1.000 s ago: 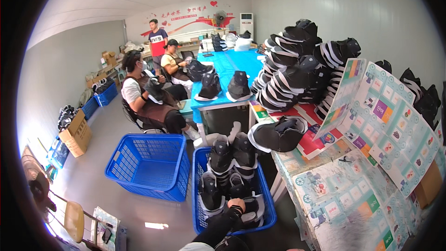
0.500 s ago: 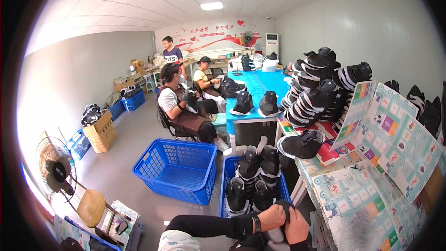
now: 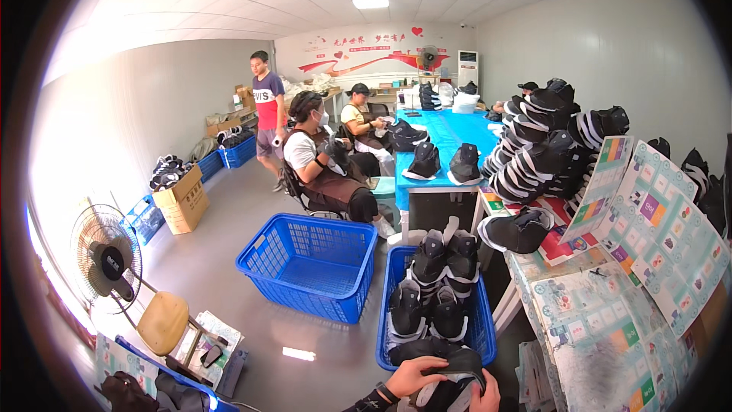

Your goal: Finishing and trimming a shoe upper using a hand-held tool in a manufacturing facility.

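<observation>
- Two bare hands appear in the head view: the left hand (image 3: 418,376) and the right hand (image 3: 485,396), both grasping one black shoe upper (image 3: 459,366).
- That upper is at the lower edge, by the near end of a blue slatted basket (image 3: 492,345).
- The left hand's fingers clasp its left side, a dark band around the wrist; the right hand grips the opposite side.
- More black uppers (image 3: 447,316) stand in rows inside the basket.
- Just left sits a wider blue basket (image 3: 305,301).
- Rightward, a sheet-covered workbench (image 3: 560,307) bears a lone upper (image 3: 522,230) and tall stacks of uppers (image 3: 537,156).
</observation>
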A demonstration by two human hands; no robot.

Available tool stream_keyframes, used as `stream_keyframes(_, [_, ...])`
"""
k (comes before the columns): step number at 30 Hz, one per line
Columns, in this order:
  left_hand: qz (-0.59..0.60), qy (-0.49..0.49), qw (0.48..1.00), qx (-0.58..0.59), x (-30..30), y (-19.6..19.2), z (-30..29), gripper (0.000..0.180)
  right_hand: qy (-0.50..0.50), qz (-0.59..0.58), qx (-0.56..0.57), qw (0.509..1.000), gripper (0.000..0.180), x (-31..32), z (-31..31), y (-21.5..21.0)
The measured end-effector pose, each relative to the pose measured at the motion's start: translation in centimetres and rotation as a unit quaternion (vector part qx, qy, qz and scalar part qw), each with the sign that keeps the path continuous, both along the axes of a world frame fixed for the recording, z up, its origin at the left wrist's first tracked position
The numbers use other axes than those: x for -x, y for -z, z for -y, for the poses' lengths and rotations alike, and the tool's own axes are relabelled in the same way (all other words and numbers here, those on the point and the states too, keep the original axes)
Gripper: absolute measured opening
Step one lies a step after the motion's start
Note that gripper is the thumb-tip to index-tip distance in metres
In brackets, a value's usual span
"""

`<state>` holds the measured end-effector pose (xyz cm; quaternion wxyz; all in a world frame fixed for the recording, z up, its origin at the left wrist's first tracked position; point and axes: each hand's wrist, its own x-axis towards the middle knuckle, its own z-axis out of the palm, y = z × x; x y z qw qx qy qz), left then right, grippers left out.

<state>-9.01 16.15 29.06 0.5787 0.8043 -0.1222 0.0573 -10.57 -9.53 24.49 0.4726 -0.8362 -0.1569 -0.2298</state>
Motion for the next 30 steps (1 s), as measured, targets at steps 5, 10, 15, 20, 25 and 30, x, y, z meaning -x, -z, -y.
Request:
stream_keyframes(5, [-0.042,0.025,0.997,0.052,1.9,2.9,-1.5,0.04,-0.072,-0.047,-0.023,0.996,0.033,1.6,1.4,0.5])
stream_keyframes(10, [0.009,0.069,0.997,-0.015,1.5,1.6,-2.5,0.037,-0.083,-0.106,-0.15,0.98,0.024,2.5,2.1,1.6])
stream_keyframes(15, [-0.008,0.098,0.995,0.001,1.2,2.1,-2.9,0.032,-0.068,-0.139,-0.165,0.974,0.013,2.5,3.1,2.3])
stream_keyframes(20, [-0.026,0.024,0.999,-0.007,1.4,2.2,-0.9,0.026,0.003,-0.116,-0.09,0.989,0.012,2.3,2.2,0.4])
stream_keyframes(25, [-0.121,-0.03,0.992,0.037,0.6,3.2,0.7,0.028,-0.015,-0.227,-0.178,0.957,0.019,0.1,4.1,6.3])
stream_keyframes(30, [-0.281,0.059,0.947,0.144,-2.9,8.1,0.4,0.033,-0.071,-0.425,-0.411,0.804,0.023,-1.2,4.6,6.3])
